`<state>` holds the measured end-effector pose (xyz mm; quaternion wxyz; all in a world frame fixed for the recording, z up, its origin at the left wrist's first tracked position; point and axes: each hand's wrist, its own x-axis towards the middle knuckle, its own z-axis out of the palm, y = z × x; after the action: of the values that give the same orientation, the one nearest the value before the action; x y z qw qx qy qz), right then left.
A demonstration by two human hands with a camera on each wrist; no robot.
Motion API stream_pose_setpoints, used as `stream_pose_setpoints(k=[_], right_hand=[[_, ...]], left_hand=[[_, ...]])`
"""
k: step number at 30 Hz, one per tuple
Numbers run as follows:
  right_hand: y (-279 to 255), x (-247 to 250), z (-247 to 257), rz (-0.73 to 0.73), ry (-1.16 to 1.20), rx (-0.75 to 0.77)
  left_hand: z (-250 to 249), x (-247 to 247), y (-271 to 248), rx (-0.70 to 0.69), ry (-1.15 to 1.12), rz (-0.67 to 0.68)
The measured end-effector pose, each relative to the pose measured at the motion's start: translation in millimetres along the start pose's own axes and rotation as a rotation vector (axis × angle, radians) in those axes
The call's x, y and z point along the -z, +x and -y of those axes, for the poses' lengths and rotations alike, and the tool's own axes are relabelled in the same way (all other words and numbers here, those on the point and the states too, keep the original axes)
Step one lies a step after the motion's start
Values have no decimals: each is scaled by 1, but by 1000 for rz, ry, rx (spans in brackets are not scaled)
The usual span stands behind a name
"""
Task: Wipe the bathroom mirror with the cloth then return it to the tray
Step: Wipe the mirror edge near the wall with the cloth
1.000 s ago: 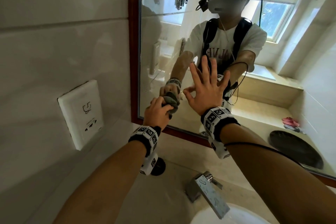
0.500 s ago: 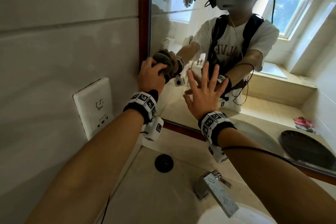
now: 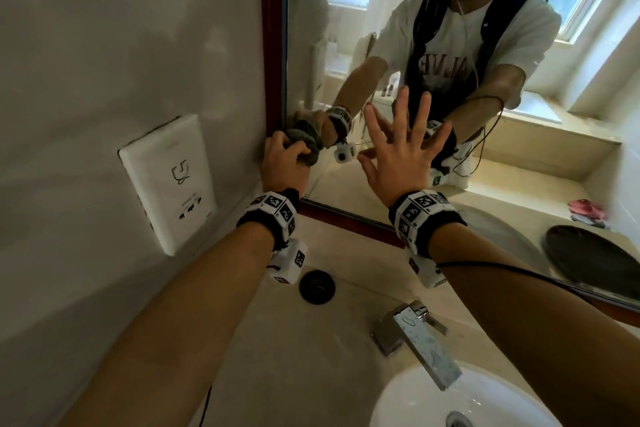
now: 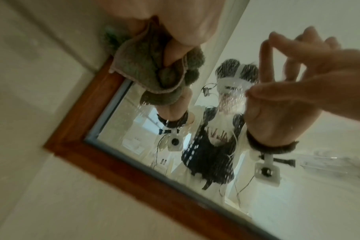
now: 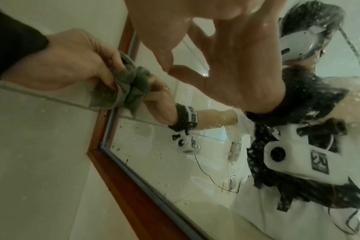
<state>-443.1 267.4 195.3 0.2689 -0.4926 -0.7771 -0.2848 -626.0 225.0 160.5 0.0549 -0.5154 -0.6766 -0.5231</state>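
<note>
My left hand (image 3: 282,163) grips a bunched grey-green cloth (image 3: 308,146) and presses it on the mirror (image 3: 346,45), low down against its brown wooden frame (image 3: 272,45). The left wrist view shows the cloth (image 4: 146,68) wadded under my fingers (image 4: 175,53). My right hand (image 3: 398,156) lies flat on the glass to the right, fingers spread and straight. From the right wrist, the left hand (image 5: 68,65) and cloth (image 5: 131,84) meet their reflection. Water drops (image 5: 123,138) dot the glass below the cloth. A dark round tray (image 3: 588,260) shows only as a reflection at the right.
A white socket plate (image 3: 169,180) sits on the tiled wall left of the mirror. On the stone counter below are a black round cap (image 3: 317,286), a chrome tap (image 3: 419,340) and a white basin (image 3: 415,402).
My left hand swept the cloth up and left to the mirror's left edge, then came down along the frame. The right hand stayed flat on the glass.
</note>
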Motion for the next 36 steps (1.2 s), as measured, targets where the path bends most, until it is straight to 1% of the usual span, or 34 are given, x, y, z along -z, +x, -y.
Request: stream_pose_setpoints(k=[2,5,9,11,14,17,21,23,25,27,30,32,35,36], right_hand=[[1,-2,-1,-3,-3,5],[0,-2,-1,-17,3,12],[-1,-2,-2,-41,3,21],[-1,-4,-3,-46,-1,28],[-1,-4,-3,-46,-7,35],[-1,-5,-4,-47,-7,41],[-2,-3,-7,-36,-27,62],[-6,-2,-12,-6,-34,94],[-13,-4,-18,41,-51,134],[-25,-6,-26,78,-86,154],[-39,-9,-36,106,-113,155],[-41,-7,-40,108,-118,142],[-42,0,-42,113,-113,101],[-43,2,-43,109,-111,87]], left_hand=[[6,-5,-10,58,33,87],[20,-15,-23,84,88,167],[42,-34,-48,211,138,281],[48,-42,-58,244,132,272],[49,-48,-58,280,127,251],[47,-51,-61,267,111,253],[26,-62,-76,246,78,285],[12,-67,-83,233,63,324],[-1,-71,-92,187,50,346],[-12,-75,-100,131,27,341],[-27,-72,-96,86,-14,275],[-44,-61,-79,86,-40,222],[-73,-37,-38,123,-114,107],[-84,-28,-23,98,-120,69]])
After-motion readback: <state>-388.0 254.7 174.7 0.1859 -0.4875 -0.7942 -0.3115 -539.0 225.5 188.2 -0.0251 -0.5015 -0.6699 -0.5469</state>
